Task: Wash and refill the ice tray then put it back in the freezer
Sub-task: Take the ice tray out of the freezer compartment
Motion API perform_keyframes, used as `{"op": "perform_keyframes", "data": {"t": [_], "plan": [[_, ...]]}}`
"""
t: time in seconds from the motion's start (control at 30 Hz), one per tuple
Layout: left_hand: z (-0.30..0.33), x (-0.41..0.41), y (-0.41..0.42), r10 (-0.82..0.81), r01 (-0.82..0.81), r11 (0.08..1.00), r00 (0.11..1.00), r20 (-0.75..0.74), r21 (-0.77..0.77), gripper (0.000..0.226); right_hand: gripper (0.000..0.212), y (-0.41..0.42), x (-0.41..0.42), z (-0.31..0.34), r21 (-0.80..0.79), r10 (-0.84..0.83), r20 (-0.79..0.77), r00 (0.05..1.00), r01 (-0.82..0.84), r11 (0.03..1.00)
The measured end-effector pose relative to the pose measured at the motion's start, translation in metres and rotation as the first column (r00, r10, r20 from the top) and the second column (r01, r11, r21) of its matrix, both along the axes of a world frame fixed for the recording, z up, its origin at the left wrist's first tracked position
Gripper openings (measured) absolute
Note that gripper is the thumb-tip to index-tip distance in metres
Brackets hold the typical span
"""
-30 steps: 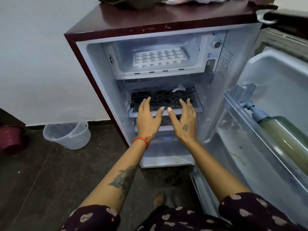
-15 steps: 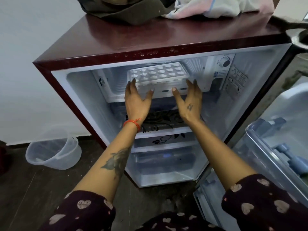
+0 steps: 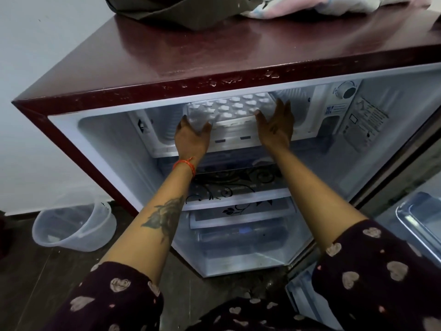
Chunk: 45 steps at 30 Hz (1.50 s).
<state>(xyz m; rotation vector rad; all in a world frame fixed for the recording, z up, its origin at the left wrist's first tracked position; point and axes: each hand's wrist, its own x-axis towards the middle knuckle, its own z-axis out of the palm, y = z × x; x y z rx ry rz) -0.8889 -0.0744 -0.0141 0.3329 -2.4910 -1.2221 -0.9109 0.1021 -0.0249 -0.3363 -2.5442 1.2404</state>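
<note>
Ice tray [image 3: 230, 107] sits in the freezer [image 3: 298, 115] at 12 o'clock of the open fridge [image 3: 214, 56], white, its cells look full of pale ice or water, can't tell which. Left hand [image 3: 192, 137] at the tray's 7 o'clock corner, fingers spread, tips touching or just under the near edge; firm grip not visible. Right hand [image 3: 276, 129] at the tray's 4 o'clock corner, fingers spread and straight, beside the right edge; contact can't be confirmed. Orange thread [image 3: 185, 164] on the left wrist, tattoo [image 3: 164, 217] on the left forearm.

Below the freezer: glass shelf [image 3: 238, 187] with black floral print, then a clear drawer [image 3: 241, 242] at 6 o'clock, contents unclear. Thermostat knob [image 3: 347, 90] and label [image 3: 365, 123] at 2 o'clock on the inner wall.

Fridge top is maroon, chipped along the front edge. Dark bag [image 3: 171, 10] at 12 o'clock on it, pale cloth [image 3: 322, 5] at 1 o'clock.

Room: white wall [image 3: 35, 68] at 9 o'clock, dark floor [image 3: 35, 283]. Clear plastic tub [image 3: 74, 225] on the floor at 8 o'clock, near the fridge's left side, apart from it. Open door [image 3: 420, 218] with a rack at 4 o'clock, close to the right arm. Free space in front of the freezer mouth between the hands.
</note>
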Motion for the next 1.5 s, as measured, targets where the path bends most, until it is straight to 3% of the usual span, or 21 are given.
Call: {"op": "perform_keyframes", "data": {"t": [0.17,0.47,0.63,0.9,1.5], "plan": [[0.002,0.001,0.001,0.023,-0.022,1.0,0.998,-0.057,0.017,0.049,0.071,0.0,-0.005,-0.001,-0.009,-0.008,0.028,1.0,0.008,1.0],[0.005,0.016,0.001,0.151,-0.15,0.966,0.988,0.014,0.21,0.048,0.078,0.004,0.01,0.003,-0.166,-0.088,-0.047,0.995,0.08,0.983],[0.006,0.037,0.005,0.192,-0.197,0.941,0.98,0.045,0.274,0.046,0.067,0.007,0.037,0.009,-0.154,-0.119,-0.107,0.987,0.102,0.983],[0.016,0.097,0.017,0.237,-0.229,0.945,0.971,-0.006,0.233,0.043,0.057,0.014,0.095,0.022,-0.216,-0.083,-0.161,0.984,0.047,0.975],[0.002,0.274,0.04,0.312,-0.319,0.908,0.948,0.069,0.273,0.045,0.053,0.029,0.25,0.005,-0.381,-0.106,0.036,0.994,0.111,0.918]]}}
